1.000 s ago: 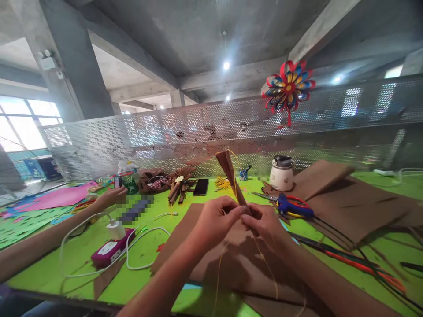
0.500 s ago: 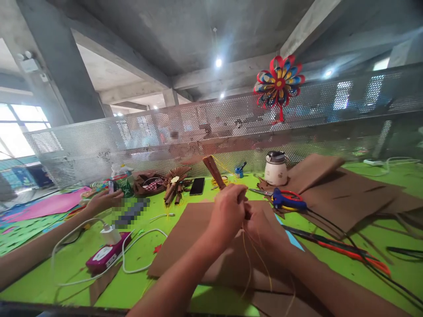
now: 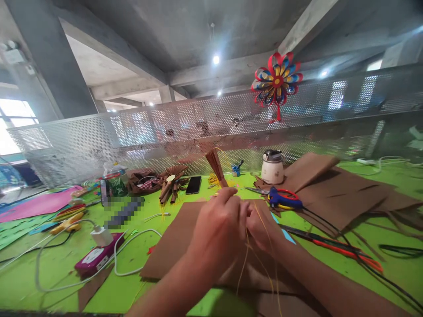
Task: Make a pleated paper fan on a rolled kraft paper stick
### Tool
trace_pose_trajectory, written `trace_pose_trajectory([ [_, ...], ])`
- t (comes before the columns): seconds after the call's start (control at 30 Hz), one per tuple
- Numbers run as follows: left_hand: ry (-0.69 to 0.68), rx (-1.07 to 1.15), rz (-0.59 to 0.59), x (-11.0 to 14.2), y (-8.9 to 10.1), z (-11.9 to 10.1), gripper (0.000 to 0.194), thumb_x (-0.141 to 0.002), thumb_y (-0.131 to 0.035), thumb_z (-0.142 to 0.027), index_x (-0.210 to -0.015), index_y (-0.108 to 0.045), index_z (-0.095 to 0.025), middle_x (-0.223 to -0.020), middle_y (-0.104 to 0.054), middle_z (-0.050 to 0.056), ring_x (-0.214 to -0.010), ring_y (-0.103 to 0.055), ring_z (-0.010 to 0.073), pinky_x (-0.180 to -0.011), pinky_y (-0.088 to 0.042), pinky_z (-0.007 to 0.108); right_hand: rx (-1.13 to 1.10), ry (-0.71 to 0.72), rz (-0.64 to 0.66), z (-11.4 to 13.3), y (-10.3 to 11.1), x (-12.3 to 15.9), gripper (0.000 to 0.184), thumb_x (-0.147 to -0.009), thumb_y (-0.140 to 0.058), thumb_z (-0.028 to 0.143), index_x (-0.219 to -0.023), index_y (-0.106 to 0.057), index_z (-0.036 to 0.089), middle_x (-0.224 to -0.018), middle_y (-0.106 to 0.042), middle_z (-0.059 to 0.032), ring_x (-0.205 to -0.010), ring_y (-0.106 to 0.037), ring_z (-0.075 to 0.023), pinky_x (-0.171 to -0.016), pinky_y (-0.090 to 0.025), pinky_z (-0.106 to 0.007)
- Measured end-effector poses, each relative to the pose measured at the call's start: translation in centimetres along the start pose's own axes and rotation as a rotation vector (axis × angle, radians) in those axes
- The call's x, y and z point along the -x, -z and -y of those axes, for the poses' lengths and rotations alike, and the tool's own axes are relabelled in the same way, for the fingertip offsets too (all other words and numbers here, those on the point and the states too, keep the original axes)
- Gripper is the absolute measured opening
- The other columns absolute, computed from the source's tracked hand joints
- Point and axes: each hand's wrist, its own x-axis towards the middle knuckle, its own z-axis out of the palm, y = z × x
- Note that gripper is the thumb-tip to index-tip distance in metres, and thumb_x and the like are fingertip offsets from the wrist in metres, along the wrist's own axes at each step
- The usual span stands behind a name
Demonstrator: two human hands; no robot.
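Observation:
My left hand (image 3: 220,220) is closed round a folded strip of brown paper (image 3: 215,164), whose pleated end fans out above the fist. Close against it, my right hand (image 3: 264,226) is also closed, its fingers curled by the yellow string (image 3: 243,266). Loose ends of that string hang below both hands. What lies between the fingertips is hidden behind the left hand. Under the hands lies a large brown paper sheet (image 3: 175,246).
Scissors (image 3: 286,198) and a red-handled tool (image 3: 343,251) lie at the right, near stacked brown paper (image 3: 350,189) and a cream flask (image 3: 272,169). At left are a purple power strip (image 3: 99,255), white cable, and a phone (image 3: 193,185). Perforated panel (image 3: 158,136) stands behind.
My hands have drawn together, and the left has turned into a fist over the folded paper. The view has shifted right. Another person's arm at the left is gone from view.

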Motion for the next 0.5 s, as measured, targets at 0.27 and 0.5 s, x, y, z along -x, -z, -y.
trace_pose_trajectory([
  [0.27, 0.565, 0.713, 0.105, 1.1, -0.7, 6.2, 0.026, -0.078, -0.062, -0.037, -0.092, -0.067, -0.015, -0.094, -0.068, 0.01, -0.088, -0.062, 0.0209, -0.076, -0.047, 0.032, -0.043, -0.046, 0.036, 0.5, -0.4, 0.5, 0.033, -0.069, -0.069, 0.045, -0.083, -0.063, 0.015, -0.062, -0.052, 0.0024, -0.055, -0.045, -0.0099, -0.052, -0.036, -0.024],
  [0.5, 0.821, 1.609, 0.11, 1.3, -3.6, 7.5, 0.016, -0.068, -0.059, -0.019, -0.083, -0.064, -0.013, -0.083, -0.067, 0.007, -0.077, -0.063, 0.0164, -0.079, -0.048, 0.031, -0.048, -0.015, 0.077, 1.3, -0.2, 0.7, 0.031, -0.074, -0.066, 0.044, -0.082, -0.062, 0.015, -0.062, -0.052, 0.0021, -0.055, -0.044, -0.0097, -0.052, -0.035, -0.023],
])
